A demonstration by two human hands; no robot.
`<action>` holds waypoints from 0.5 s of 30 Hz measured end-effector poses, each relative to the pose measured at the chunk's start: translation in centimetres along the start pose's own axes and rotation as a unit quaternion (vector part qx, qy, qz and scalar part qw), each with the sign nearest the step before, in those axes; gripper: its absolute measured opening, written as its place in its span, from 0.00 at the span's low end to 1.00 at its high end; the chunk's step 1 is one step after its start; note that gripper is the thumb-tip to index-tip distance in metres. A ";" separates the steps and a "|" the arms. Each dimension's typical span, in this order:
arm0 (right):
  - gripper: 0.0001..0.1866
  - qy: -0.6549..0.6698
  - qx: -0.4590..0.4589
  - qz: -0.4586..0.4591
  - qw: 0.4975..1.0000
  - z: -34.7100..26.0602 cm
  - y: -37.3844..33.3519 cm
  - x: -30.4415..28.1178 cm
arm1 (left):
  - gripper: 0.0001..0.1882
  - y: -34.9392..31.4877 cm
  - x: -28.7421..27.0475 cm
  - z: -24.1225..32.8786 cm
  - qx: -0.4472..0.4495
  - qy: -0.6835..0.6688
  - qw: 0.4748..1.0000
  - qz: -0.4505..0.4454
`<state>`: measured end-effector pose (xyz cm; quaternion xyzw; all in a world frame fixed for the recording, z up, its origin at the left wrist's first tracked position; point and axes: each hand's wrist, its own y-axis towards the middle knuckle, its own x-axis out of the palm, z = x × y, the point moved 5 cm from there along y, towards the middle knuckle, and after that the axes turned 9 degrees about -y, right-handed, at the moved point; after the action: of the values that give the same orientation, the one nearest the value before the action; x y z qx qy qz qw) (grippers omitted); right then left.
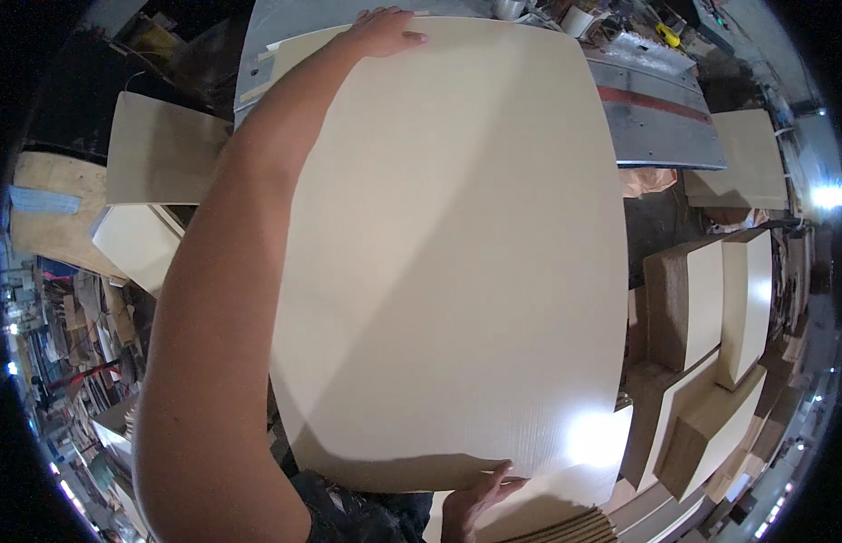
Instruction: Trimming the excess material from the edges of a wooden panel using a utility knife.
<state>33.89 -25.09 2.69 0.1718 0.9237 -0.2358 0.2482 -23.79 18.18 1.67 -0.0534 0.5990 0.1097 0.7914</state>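
Note:
A large cream-coloured board (457, 244) with a smooth, faintly grained face fills the middle of the view, its far part over a grey metal table. My left arm stretches along its left side, and my left hand (385, 32) grips the far edge, the thumb lying on the face and the fingertips partly hidden beyond the edge. At the near edge, my right hand (480, 502) has hold of the same board, with some of its fingers out of sight. A broad shadow crosses the face diagonally.
The grey metal table (661, 113) has a red stripe and tools at its far right. Stacks of cut boards (684, 308) stand on the right. More panels (163, 149) lean at the left. Near my right hand is a pile of thin boards (566, 529).

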 end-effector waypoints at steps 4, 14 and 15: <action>0.34 -0.041 0.061 -0.014 0.997 1.6 -0.7 -0.1 | 0.34 -6.3 -0.5 -1.5 0.081 0.059 0.977 0.188; 0.46 -0.234 0.084 -0.104 0.963 0.0 -3.1 -0.1 | 0.31 -54.4 0.7 -0.4 -0.503 -0.412 0.750 0.120; 0.48 -0.168 0.072 -0.124 0.975 -0.7 -3.2 0.3 | 0.28 -54.8 0.4 3.3 -0.514 -0.480 0.704 0.095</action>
<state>32.05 -27.33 4.19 0.0313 0.8637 -0.3562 0.3552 -7.56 -34.24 -0.35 -0.3354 -0.0093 0.4859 0.8070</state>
